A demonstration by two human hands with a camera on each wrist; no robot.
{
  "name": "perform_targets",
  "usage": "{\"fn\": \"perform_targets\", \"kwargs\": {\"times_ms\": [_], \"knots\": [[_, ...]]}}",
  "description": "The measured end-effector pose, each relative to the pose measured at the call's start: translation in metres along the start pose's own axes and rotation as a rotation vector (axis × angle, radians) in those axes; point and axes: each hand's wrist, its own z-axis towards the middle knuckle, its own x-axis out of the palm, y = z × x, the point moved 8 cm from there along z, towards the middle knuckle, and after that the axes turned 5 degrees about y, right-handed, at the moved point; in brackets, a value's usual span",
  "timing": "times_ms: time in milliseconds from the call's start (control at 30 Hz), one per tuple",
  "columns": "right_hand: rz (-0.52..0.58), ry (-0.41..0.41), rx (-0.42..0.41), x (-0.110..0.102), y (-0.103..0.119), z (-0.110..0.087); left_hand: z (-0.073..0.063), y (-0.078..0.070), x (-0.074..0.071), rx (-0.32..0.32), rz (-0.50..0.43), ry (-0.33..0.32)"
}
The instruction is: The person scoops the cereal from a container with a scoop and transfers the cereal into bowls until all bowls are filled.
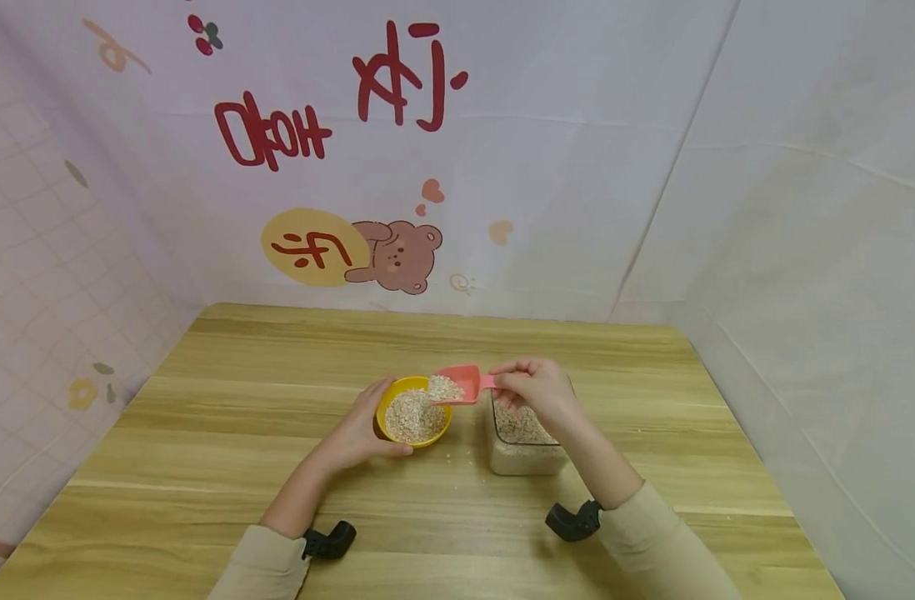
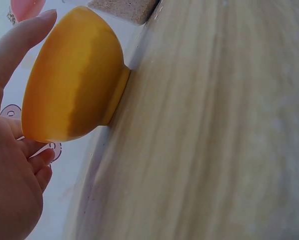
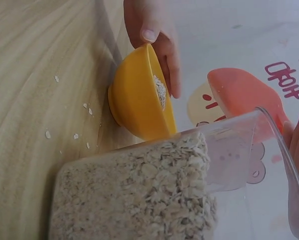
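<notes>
A yellow bowl [image 1: 382, 421] with rolled oats [image 1: 415, 417] in it stands on the table. My left hand [image 1: 356, 433] grips its left side, thumb at the near rim and fingers on the far side; in the left wrist view the thumb [image 2: 24, 37] lies along the rim. A pink scoop [image 1: 468, 383] carrying oats reaches over the bowl's right rim. My right hand [image 1: 540, 392] holds the scoop's handle above a clear plastic container [image 1: 525, 462]. Oats [image 3: 154, 185] fill much of that container, and the hand and forearm partly hide its top.
Loose oat flakes [image 3: 89, 111] lie on the wooden table [image 1: 442, 533] between bowl and container. A printed cloth [image 1: 562, 208] hangs behind the table and along its sides. Black wrist mounts [image 1: 573, 522] sit on both forearms.
</notes>
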Motion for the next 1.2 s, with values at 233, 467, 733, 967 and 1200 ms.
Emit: {"fn": "perform_targets", "kwargs": {"times_ms": [233,467,733,967,1200], "knots": [[-0.053,0.039,0.002,0.006,0.006,0.008,0.002,0.003,0.001,-0.014,0.007,-0.001],[-0.087,0.097,0.004,0.015,0.014,0.015,0.002,0.002,0.0,-0.033,-0.006,-0.009],[-0.197,0.153,0.008,0.027,0.018,0.027,0.003,0.005,0.001,-0.028,-0.005,-0.016],[-0.274,0.208,-0.023,0.037,0.027,0.036,0.003,0.005,0.001,-0.028,-0.014,-0.018],[-0.346,0.259,-0.045,0.044,0.041,0.038,0.003,0.006,0.001,-0.014,-0.006,-0.024]]}}
